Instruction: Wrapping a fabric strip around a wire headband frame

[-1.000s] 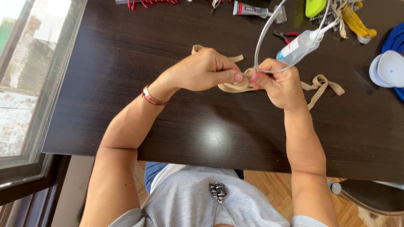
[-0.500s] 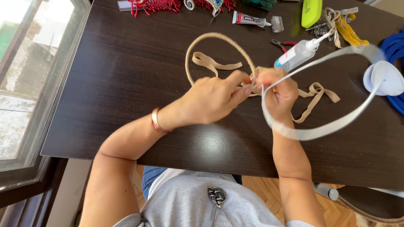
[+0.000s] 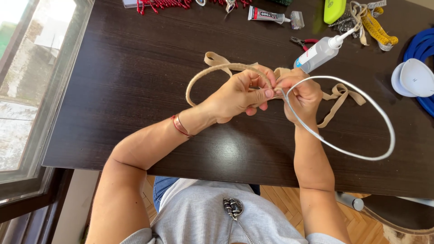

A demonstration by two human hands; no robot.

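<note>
- Left hand (image 3: 239,92) and right hand (image 3: 304,94) both pinch the hoop (image 3: 361,156) where tan wrap meets bare wire, above the bench (image 3: 113,90).
- Tan strip (image 3: 337,106) trails rightward.
- Glue bottle (image 3: 318,53) lies just beyond.

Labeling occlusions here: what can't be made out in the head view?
- Where ribbon meets wire hoop: hidden by left hand and right hand.
- Each hand's grip: fingers overlap.
- Red beads, blue cord: cut off by frame edges.
- Glue tube label: too small.
</note>
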